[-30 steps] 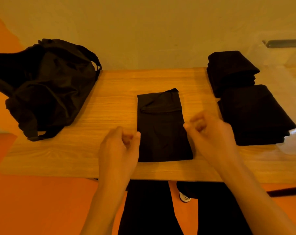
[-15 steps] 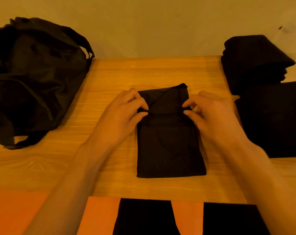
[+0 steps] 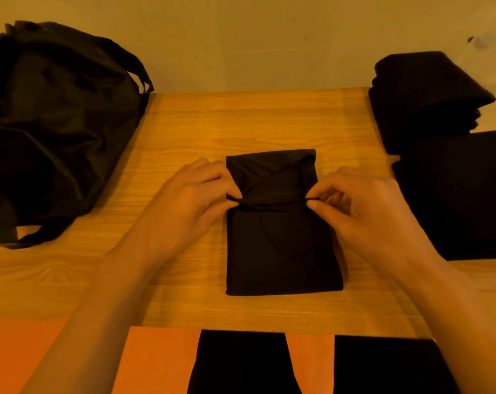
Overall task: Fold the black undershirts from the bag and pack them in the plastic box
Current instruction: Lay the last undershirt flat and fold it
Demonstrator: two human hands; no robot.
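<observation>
A black undershirt [image 3: 281, 251], folded into a narrow strip, lies in the middle of the wooden table [image 3: 184, 132]. My left hand [image 3: 184, 206] pinches its left edge and my right hand [image 3: 366, 206] pinches its right edge, both at a fold line about a third of the way down from the far end. The far end is doubled over toward me. A black bag [image 3: 50, 129] slumps at the table's left. Two stacks of folded black undershirts [image 3: 428, 100] [image 3: 457, 194] sit at the right; the plastic box around them is hard to make out.
A pale wall stands right behind the table. The table's front edge runs below the undershirt, with an orange floor and the person's dark-trousered legs [image 3: 241, 365] beneath it.
Both hands reached forward from the near end of the strip to its upper part and took hold of the side edges. The far end has come over toward me, shortening the strip.
</observation>
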